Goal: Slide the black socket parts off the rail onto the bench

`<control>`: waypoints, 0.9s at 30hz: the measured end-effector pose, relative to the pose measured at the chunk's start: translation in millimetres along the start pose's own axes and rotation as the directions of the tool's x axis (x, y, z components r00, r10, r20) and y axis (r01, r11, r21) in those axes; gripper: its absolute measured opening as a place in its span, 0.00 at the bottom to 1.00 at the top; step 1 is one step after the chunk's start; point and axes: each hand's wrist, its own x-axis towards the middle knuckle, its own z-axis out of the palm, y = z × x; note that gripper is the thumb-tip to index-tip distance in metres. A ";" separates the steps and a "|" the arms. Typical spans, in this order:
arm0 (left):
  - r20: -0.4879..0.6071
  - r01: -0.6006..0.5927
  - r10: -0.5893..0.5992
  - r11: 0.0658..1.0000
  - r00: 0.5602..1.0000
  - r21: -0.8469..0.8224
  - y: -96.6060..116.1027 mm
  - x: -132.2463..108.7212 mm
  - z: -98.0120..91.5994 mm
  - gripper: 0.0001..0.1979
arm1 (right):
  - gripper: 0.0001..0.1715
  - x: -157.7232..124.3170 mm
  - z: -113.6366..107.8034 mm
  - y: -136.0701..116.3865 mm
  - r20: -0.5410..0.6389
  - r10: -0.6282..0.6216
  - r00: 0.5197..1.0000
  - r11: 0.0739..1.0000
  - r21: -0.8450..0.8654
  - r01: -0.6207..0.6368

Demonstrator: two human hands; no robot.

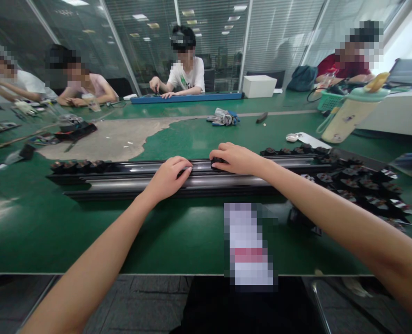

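Two long dark metal channels lie side by side across the green table; the nearer channel (122, 183) has a shiny curved top. My left hand (169, 178) rests on them with fingers bent around a small black part, mostly hidden. On the far channel (202, 165), my right hand (232, 158) has its fingers closed on a black piece (219, 162). Small black parts (77, 166) sit in a row at the far channel's left end. Many more black parts (352, 181) are grouped at the right.
The green table (178, 227) holds a blurred phone-like object (249, 241) near its front edge. Beyond the channels are gloves (224, 117), a cream bottle (352, 113), a green basket (329, 101) and a white box (260, 86). Several people sit across the table.
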 end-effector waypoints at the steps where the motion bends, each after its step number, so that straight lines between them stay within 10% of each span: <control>1: 0.003 0.001 -0.001 1.000 1.000 -0.002 0.0 0.0 -0.2 0.21 | 0.18 -3.0 -1.6 1.8 0.007 0.012 1.000 1.000 0.005 -0.012; 27: 0.000 -0.026 0.026 1.000 1.000 0.008 -3.1 -0.2 1.3 0.21 | 0.24 -133.5 -13.0 114.4 -0.043 0.292 0.955 0.950 0.128 -0.285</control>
